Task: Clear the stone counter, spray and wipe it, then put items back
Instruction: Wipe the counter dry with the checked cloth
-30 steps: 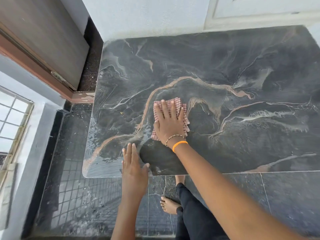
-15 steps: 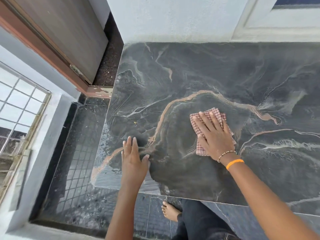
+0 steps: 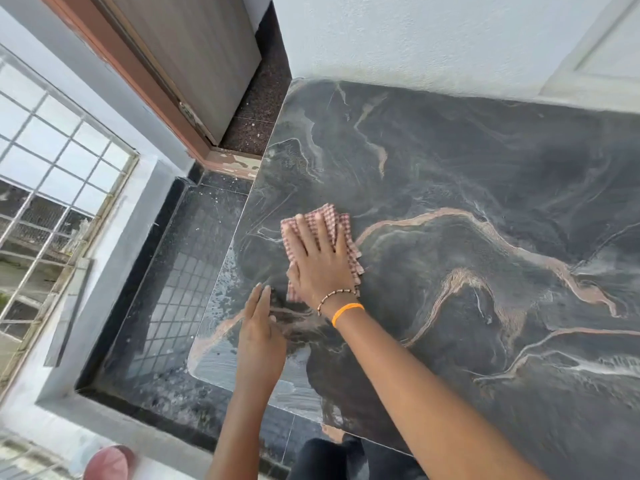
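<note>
The dark stone counter (image 3: 485, 188) with tan veins fills the right of the head view and bears no items. A folded red-and-white checked cloth (image 3: 327, 220) lies near its left edge. My right hand (image 3: 320, 261) presses flat on the cloth, fingers spread, with a bead bracelet and an orange band at the wrist. My left hand (image 3: 259, 327) rests flat on the counter's wet front-left corner, fingers together, holding nothing.
A white wall (image 3: 433, 39) backs the counter. A wooden door (image 3: 194, 53) stands at the upper left. Dark tiled floor (image 3: 173, 299) lies left of the counter, beside a barred window (image 3: 52, 188). A red round object (image 3: 107, 464) shows at the bottom left.
My right hand has slid the cloth from the counter's middle leftward to near the left edge. My left hand has stayed on the front-left corner. The view has shifted.
</note>
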{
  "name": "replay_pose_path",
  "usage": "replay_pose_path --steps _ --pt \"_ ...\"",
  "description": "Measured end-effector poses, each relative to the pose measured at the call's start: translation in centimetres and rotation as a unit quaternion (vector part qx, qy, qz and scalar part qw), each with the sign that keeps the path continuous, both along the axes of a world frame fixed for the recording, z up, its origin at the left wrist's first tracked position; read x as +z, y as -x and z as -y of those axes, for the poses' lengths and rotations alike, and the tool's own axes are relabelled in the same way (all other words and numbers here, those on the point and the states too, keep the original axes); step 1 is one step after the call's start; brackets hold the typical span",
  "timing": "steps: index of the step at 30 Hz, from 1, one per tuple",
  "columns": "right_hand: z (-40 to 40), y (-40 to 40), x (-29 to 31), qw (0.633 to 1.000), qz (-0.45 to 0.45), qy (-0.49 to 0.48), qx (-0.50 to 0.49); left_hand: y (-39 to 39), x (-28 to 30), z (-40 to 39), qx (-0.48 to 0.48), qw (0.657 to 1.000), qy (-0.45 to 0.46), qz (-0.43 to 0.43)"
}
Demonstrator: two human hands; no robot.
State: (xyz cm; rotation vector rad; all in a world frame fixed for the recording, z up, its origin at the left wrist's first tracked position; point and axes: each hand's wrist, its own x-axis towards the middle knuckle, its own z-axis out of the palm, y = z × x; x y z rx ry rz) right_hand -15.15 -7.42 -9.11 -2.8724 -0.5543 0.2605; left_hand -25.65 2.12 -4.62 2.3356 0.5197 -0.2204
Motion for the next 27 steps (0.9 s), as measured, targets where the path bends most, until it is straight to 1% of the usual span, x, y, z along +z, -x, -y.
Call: replay_pose_path --steps 3,5,6,9,12,14,16,20,23,27 --pt "-0.1 4.2 0.1 0.994 -0.002 0.003 0.111 -0.8 0.7 -1.4 0.022 1.000 -0.020 0.009" --pt "2.1 6.0 0.1 0.990 0.005 0.013 0.138 -1.5 0.7 -2.2 0.028 0.999 -0.025 0.000" --pt "3.5 6.4 0.0 0.991 0.011 0.013 0.133 -1.7 0.7 -2.4 0.029 0.999 -0.026 -0.004" --pt "6.9 5.7 0.0 0.998 0.013 0.011 0.065 -2.5 0.2 -3.0 0.015 1.000 -0.009 -0.011" --pt "8.2 2.9 0.1 0.999 0.010 0.044 -0.015 -3.1 -0.4 -4.0 0.011 0.999 -0.029 -0.018" --pt "7.5 0.6 0.0 0.997 0.002 0.051 -0.061 -3.3 -0.7 -5.0 0.013 0.999 -0.028 -0.017" --pt "5.7 -1.9 -0.1 0.993 0.002 0.050 -0.107 -3.4 -0.8 -6.5 0.007 1.000 0.000 -0.029" --pt "0.7 -7.1 -0.2 0.980 0.008 0.057 -0.193 -3.5 -1.1 -10.0 -0.051 0.995 0.044 -0.074" --pt "-3.8 -9.7 -0.1 0.977 0.008 0.057 -0.206 -3.4 -1.6 -12.6 -0.076 0.989 0.093 -0.083" --pt "-10.5 -9.5 -0.1 0.985 0.008 0.048 -0.163 -3.2 -2.3 -15.6 -0.075 0.980 0.161 -0.087"
